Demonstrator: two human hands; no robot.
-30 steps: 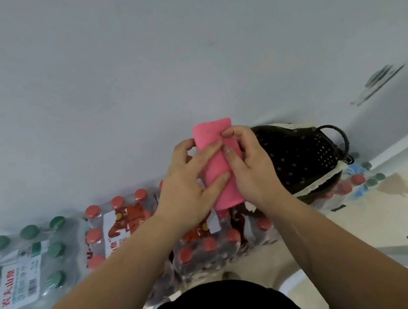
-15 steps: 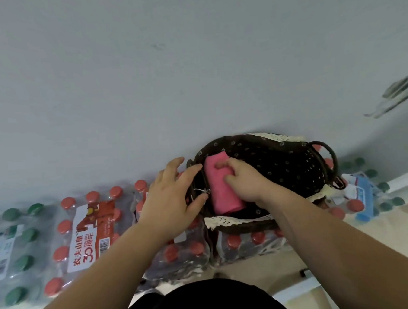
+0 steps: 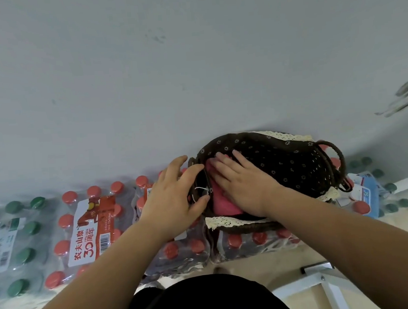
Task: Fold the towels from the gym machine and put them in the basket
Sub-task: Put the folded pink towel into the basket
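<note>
A folded pink towel (image 3: 223, 202) lies inside the dark brown basket (image 3: 293, 162), against its left wall. The basket has a flowered lining, a cream lace rim and rope handles, and it stands on packs of bottled water by the grey wall. My right hand (image 3: 243, 183) lies flat on the towel with straight fingers and hides most of it. My left hand (image 3: 177, 197) rests on the basket's left rim from outside, thumb at the edge, fingers loosely spread.
Shrink-wrapped packs of red-capped bottles (image 3: 87, 225) and green-capped bottles (image 3: 13, 242) line the floor by the wall. A blue-labelled pack (image 3: 367, 193) sits right of the basket. A white metal frame (image 3: 325, 281) stands at the lower right.
The pink towel went from being held up in both hands down into the basket. My right hand now presses it flat, and my left hand moved to the basket's left rim.
</note>
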